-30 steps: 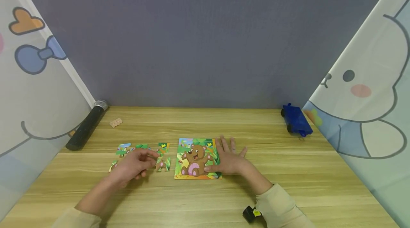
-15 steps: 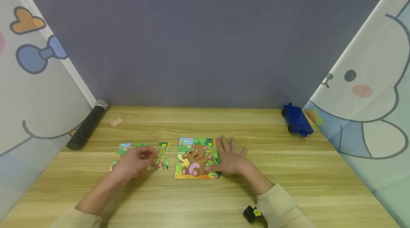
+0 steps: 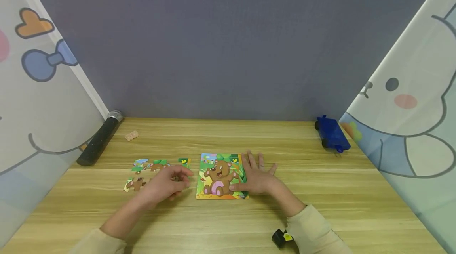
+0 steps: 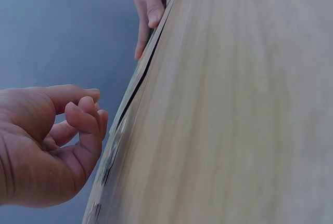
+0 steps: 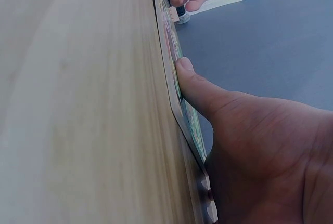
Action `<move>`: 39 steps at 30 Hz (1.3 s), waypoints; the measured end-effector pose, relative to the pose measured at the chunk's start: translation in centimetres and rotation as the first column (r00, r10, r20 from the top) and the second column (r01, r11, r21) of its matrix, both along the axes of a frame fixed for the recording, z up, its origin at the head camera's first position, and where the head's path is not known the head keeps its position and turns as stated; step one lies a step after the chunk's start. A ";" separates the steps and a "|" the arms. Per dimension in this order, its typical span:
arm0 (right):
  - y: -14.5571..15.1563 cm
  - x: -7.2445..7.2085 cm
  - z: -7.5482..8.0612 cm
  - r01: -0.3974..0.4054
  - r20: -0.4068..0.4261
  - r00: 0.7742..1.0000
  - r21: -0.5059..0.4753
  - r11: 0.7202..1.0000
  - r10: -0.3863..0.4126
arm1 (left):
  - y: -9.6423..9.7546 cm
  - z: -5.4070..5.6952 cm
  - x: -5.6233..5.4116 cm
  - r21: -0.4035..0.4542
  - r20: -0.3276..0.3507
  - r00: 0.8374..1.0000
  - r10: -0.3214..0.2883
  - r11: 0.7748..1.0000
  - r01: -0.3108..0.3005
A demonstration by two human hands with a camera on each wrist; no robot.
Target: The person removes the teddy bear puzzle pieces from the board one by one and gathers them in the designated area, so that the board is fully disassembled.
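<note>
A square bear puzzle [image 3: 217,172] lies face up on the table in the head view. My right hand [image 3: 257,179] rests on its right edge with fingers spread, and the thumb lies over the picture. To the puzzle's left, my left hand [image 3: 167,184] hovers above loose pieces, its fingers loosely bent; the left wrist view reveals nothing between them. A blue-and-green piece [image 3: 140,163], a bear-head piece [image 3: 159,164], a brown bear piece [image 3: 135,184] and a yellow-bird piece [image 3: 184,161] show around that hand. Whatever lies beneath it is hidden.
A black microphone [image 3: 99,139] lies at the left edge, with a small pinkish block [image 3: 132,135] beside it. At the back right stands a blue toy cart [image 3: 333,134]. A small black object [image 3: 279,239] sits near the right sleeve. Walls border the back and sides.
My left hand has shifted right, towards the puzzle. It uncovers the brown bear piece at lower left and now hides the piece at lower right. My right hand stays in place.
</note>
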State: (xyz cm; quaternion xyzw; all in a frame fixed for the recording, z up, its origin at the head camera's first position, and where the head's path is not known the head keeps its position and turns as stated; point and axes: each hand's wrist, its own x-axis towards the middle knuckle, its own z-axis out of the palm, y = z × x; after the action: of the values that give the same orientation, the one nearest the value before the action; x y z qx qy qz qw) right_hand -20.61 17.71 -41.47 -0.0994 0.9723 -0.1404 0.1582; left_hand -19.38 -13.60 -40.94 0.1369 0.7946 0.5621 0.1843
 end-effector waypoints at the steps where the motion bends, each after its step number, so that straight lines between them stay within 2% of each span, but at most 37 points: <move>1: 0.0 0.0 0.0 0.000 -0.002 1.000 0.001 1.000 0.000 | 0.2 0.0 0.0 0.003 0.004 1.000 -0.003 1.000 0.003; 6: 0.0 0.0 0.1 -0.001 -0.009 1.000 0.001 1.000 0.001 | 1.2 0.0 0.2 0.029 0.038 0.999 -0.028 0.999 0.027; 11: 0.0 0.0 0.0 -0.001 -0.010 1.000 0.002 1.000 0.002 | 2.3 -0.1 0.2 0.052 0.045 0.997 -0.070 0.996 0.067; 19: -0.1 -0.1 -0.2 -0.001 -0.012 1.000 0.009 1.000 0.001 | 3.3 -0.1 0.2 0.035 0.037 0.997 -0.067 0.997 0.065; 28: -0.1 0.0 0.1 0.004 -0.009 1.000 0.017 1.000 -0.004 | 3.7 -0.2 0.1 -0.023 0.030 0.995 -0.091 0.995 0.092; 36: 0.0 0.0 0.0 0.002 -0.005 1.000 0.019 1.000 -0.002 | 4.1 -0.5 -0.2 -0.171 -0.072 0.990 -0.124 0.979 0.111; 39: 0.0 0.0 0.0 0.001 -0.010 1.000 0.017 1.000 -0.001 | 4.1 -0.4 -0.3 -0.194 -0.095 0.986 -0.134 0.974 0.114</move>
State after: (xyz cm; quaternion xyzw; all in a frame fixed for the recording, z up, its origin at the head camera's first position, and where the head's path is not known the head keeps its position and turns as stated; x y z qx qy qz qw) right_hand -20.59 17.67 -41.47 -0.0985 0.9743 -0.1317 0.1541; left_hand -19.67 -9.46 -41.38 0.1985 0.8428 0.4637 0.1880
